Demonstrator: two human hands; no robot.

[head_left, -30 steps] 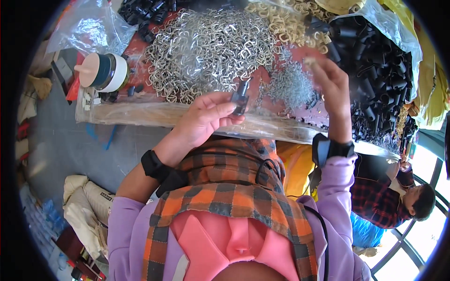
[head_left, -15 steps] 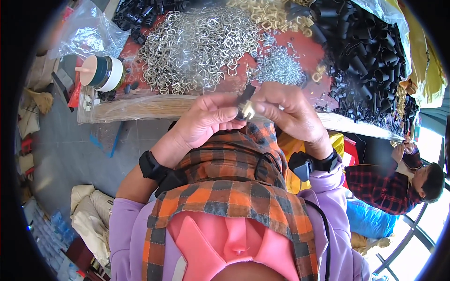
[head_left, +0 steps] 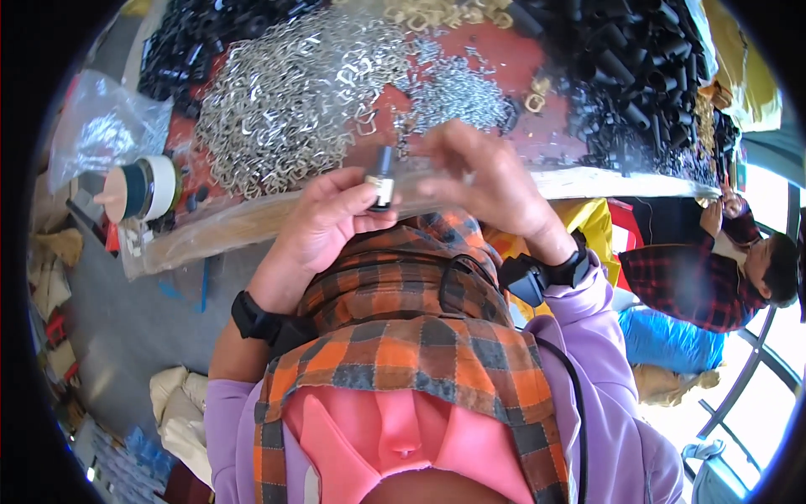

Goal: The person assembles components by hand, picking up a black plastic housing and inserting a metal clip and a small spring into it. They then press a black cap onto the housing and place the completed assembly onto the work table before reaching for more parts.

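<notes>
Head view, only one here. Left hand (head_left: 332, 210) pinches a small black part (head_left: 383, 160) between thumb and fingers, stem up, just in front of the table's film-wrapped near edge (head_left: 621, 182), above the plaid apron (head_left: 403, 336). Pale patch low on the part; can't tell if it's a separate piece or glare.

Right hand (head_left: 499, 181) is just right of the part, apart from it, fingers loosely bent and blurred. Can't tell if it holds anything.

Stock on the red table (head_left: 504, 59): bent metal loops (head_left: 277, 101) beyond the left hand, small silver pieces (head_left: 460, 92) beyond the right, one or two beige clips (head_left: 536, 97) right of those, black tubes (head_left: 630, 67) far right.

Doing it well, my read: pinch low on the body so the stem is clear for the right hand. Brace the left firmly; let the right do the fine moves. Bring the right in square to the part, since a skewed push would likely tilt it in the pinch. Work over the table, not the edge: a drop there is easier to recover.
</notes>
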